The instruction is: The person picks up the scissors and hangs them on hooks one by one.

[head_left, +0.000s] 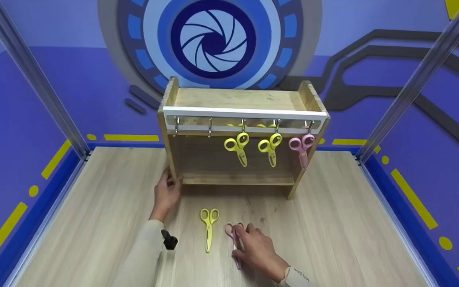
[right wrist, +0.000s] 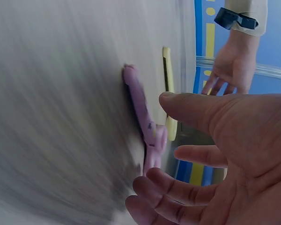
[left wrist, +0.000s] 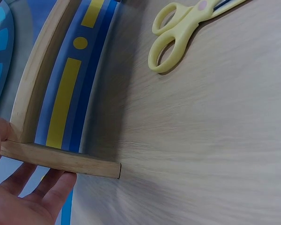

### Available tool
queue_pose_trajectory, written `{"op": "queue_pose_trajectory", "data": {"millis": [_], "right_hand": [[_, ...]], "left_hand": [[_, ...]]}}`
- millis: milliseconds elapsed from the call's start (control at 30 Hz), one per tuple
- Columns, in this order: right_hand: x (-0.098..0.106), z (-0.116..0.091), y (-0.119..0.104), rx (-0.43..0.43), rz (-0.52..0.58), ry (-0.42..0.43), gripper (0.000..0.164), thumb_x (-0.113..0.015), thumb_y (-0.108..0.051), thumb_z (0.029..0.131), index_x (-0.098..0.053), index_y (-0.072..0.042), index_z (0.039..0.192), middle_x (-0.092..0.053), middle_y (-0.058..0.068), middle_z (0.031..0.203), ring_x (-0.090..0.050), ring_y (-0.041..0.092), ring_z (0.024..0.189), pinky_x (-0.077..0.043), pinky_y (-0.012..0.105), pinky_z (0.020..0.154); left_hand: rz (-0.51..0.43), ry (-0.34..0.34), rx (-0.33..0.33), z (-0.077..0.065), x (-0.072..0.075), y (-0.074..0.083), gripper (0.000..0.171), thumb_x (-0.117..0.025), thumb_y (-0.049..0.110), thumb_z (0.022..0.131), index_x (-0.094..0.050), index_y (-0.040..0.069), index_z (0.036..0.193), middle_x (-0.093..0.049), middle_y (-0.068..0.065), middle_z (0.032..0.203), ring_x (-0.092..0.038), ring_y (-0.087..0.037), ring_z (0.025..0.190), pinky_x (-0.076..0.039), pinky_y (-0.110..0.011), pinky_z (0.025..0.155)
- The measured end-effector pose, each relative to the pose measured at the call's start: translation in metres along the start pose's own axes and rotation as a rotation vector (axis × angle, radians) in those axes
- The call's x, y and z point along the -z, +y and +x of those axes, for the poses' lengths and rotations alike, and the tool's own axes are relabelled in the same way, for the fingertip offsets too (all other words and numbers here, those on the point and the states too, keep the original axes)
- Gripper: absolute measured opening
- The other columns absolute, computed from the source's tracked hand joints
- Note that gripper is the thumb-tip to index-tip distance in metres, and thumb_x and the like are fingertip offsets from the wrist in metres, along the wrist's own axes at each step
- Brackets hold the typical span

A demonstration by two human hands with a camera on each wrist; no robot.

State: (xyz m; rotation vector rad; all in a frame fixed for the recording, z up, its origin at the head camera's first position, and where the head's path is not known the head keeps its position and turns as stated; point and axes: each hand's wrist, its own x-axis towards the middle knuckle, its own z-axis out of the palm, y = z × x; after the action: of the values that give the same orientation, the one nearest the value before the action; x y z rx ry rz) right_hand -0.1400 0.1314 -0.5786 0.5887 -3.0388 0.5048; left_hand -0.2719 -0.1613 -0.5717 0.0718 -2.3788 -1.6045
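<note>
My left hand (head_left: pixel 167 194) holds the lower left side panel of a wooden rack (head_left: pixel 237 180), thumb on one face and fingers on the other, as the left wrist view shows. My right hand (head_left: pixel 258 248) is over pink scissors (right wrist: pixel 143 110) lying on the table, its thumb and fingers apart around them without pinching. To their left lie yellow scissors (head_left: pixel 208 227), handles toward the rack. From hooks on the rack's white rail (head_left: pixel 229 113) hang two yellow scissors (head_left: pixel 236 147) (head_left: pixel 270 148) and one pink pair (head_left: pixel 302 149) at the far right.
Two hooks (head_left: pixel 209 126) (head_left: pixel 176 125) at the rail's left end carry nothing. The rack stands on a light wood-grain table (head_left: pixel 349 239). Blue printed walls (head_left: pixel 70 87) and metal posts (head_left: pixel 424 75) enclose the table. A black wrist device (head_left: pixel 169 240) sits at the left sleeve.
</note>
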Motion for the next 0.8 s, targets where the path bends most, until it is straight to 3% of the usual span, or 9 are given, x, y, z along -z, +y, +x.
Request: {"op": "queue_pose_trajectory", "data": {"millis": [367,567,800], "right_hand": [[-0.0078,-0.0004,-0.0007,-0.024,-0.015,-0.059,0.057,-0.091,-0.034,0.074,-0.067,-0.017,0.123,-0.054,-0.002,0.085,-0.053,0.014,0.069,-0.045,0.032,0.05],[-0.0094,-0.0019,0.0009,-0.003,-0.008,-0.035,0.055,-0.091,-0.032,0.074,-0.067,-0.017,0.122,-0.054,-0.003,0.085,-0.053,0.013,0.068,-0.044,0.032,0.049],[-0.0069,-0.0042,0.0039,0.014,-0.007,-0.038,0.05,-0.088,-0.026,0.078,-0.068,-0.016,0.122,-0.053,-0.004,0.084,-0.05,0.012,0.067,-0.042,0.03,0.049]], "left_hand": [[0.002,0.007,0.003,-0.0001,-0.0009,-0.0006,0.058,-0.063,0.011,0.102,-0.04,0.002,0.154,-0.056,-0.029,0.139,-0.062,-0.043,0.122,-0.054,-0.051,0.1],[-0.005,0.001,0.019,-0.0002,-0.0016,-0.0003,0.059,-0.062,0.013,0.102,-0.039,0.004,0.156,-0.056,-0.027,0.141,-0.062,-0.041,0.123,-0.054,-0.05,0.1],[0.004,0.007,-0.018,-0.0002,-0.0011,-0.0013,0.059,-0.062,0.01,0.102,-0.039,0.002,0.155,-0.057,-0.029,0.139,-0.062,-0.043,0.121,-0.054,-0.051,0.099]]}}
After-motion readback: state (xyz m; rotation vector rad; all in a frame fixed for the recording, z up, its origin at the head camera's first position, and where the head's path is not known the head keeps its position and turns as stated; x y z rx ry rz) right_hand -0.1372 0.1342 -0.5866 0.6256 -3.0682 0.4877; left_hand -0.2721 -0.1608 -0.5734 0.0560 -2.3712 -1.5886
